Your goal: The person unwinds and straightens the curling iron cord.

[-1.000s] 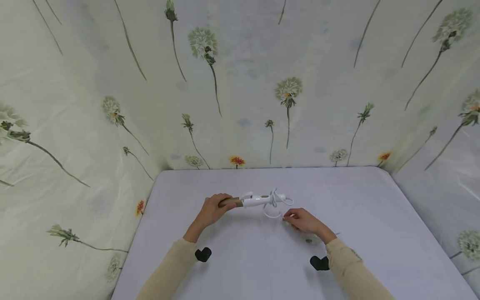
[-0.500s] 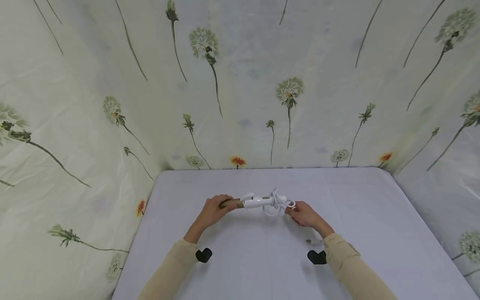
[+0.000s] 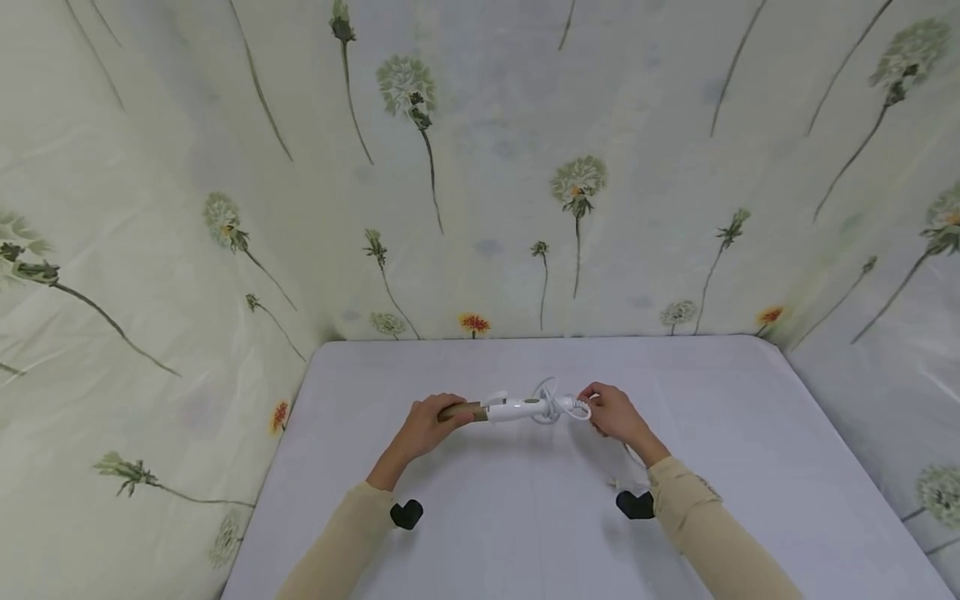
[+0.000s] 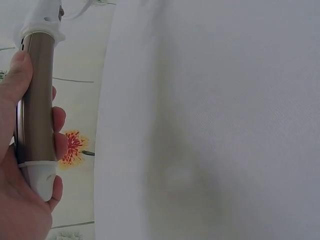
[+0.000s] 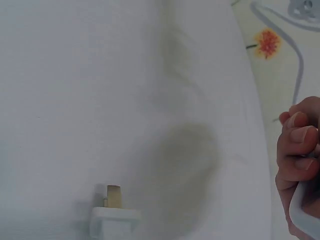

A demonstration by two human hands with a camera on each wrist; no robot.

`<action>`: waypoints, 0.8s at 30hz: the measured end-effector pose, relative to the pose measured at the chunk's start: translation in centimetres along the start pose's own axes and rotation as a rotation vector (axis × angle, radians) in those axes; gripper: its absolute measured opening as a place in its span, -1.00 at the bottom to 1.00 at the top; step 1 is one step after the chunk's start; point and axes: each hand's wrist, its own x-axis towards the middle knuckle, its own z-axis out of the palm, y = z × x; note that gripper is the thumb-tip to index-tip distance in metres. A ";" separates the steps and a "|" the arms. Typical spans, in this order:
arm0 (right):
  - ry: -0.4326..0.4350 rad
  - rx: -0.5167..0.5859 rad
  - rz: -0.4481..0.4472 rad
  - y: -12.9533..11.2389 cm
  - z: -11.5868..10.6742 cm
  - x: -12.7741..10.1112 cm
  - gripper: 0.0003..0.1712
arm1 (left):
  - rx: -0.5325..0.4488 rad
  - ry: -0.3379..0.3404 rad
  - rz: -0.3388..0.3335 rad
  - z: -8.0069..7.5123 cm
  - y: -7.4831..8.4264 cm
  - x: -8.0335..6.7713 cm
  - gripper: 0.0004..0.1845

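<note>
A curling iron (image 3: 517, 409), with a white handle and a gold-brown barrel, is held level above the table. My left hand (image 3: 427, 425) grips its barrel; in the left wrist view the thumb lies along the barrel (image 4: 39, 100) and the fingers wrap round behind, near the white tip (image 4: 41, 180). White cord (image 3: 551, 410) is looped round the handle's far end. There, my right hand (image 3: 615, 414) pinches the cord with curled fingers. The cord's loose end hangs below that hand to a white plug (image 5: 115, 222) with metal prongs, partly cut off in the right wrist view.
A white-covered table (image 3: 525, 533) lies under both hands. Curtains with a dandelion print (image 3: 480, 183) enclose its back and sides. Small black pieces (image 3: 406, 514) show beside each wrist.
My right hand has moved up and slightly away to the cord at the handle's end and taken hold of it. The loops have shifted; the left hand keeps its grip.
</note>
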 end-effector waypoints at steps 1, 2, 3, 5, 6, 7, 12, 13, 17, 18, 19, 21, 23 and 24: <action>0.015 -0.009 -0.003 -0.1 -0.2 0.0 -0.75 | -0.001 -0.001 -0.002 0.0 0.0 0.1 -0.54; 0.029 -0.013 0.000 -0.2 -0.4 0.1 -0.73 | 0.000 -0.002 0.000 0.0 0.0 0.1 -0.54; 0.040 -0.022 -0.006 -0.3 -0.6 0.1 -0.72 | 0.002 -0.003 -0.001 0.0 0.1 0.2 -0.54; 0.057 -0.027 -0.019 -0.5 -1.0 0.2 -0.70 | 0.001 -0.009 -0.006 0.0 0.1 0.3 -0.53; 0.064 -0.026 -0.027 -0.6 -1.1 0.2 -0.69 | 0.005 -0.011 -0.007 0.0 0.1 0.3 -0.54; 0.067 -0.031 -0.036 -0.7 -1.3 0.2 -0.69 | 0.006 -0.013 -0.009 0.0 0.1 0.3 -0.54; 0.079 -0.023 -0.054 -1.1 -1.8 0.0 -0.71 | 0.006 -0.027 -0.017 -0.1 0.1 0.2 -0.55; 0.082 -0.026 -0.065 -1.3 -1.9 -0.1 -0.71 | 0.004 -0.027 -0.017 -0.1 0.1 0.2 -0.55; 0.098 0.000 -0.107 -2.0 -2.3 -0.5 -0.69 | 0.015 -0.020 -0.001 -0.1 0.1 0.2 -0.55; 0.101 0.008 -0.120 -2.2 -2.5 -0.6 -0.68 | 0.019 -0.016 0.004 -0.1 0.1 0.2 -0.56; 0.104 0.011 -0.134 -2.3 -2.6 -0.6 -0.67 | 0.021 -0.013 0.010 -0.1 0.1 0.2 -0.56; 0.114 0.022 -0.154 -2.6 -2.8 -0.6 -0.64 | 0.024 -0.012 0.015 -0.1 0.0 0.3 -0.56; 0.122 0.035 -0.174 -3.0 -3.0 -0.7 -0.62 | 0.029 -0.009 0.020 0.0 0.0 0.4 -0.56; 0.125 0.044 -0.185 -3.2 -3.1 -0.7 -0.62 | 0.033 -0.009 0.020 0.0 -0.1 0.5 -0.56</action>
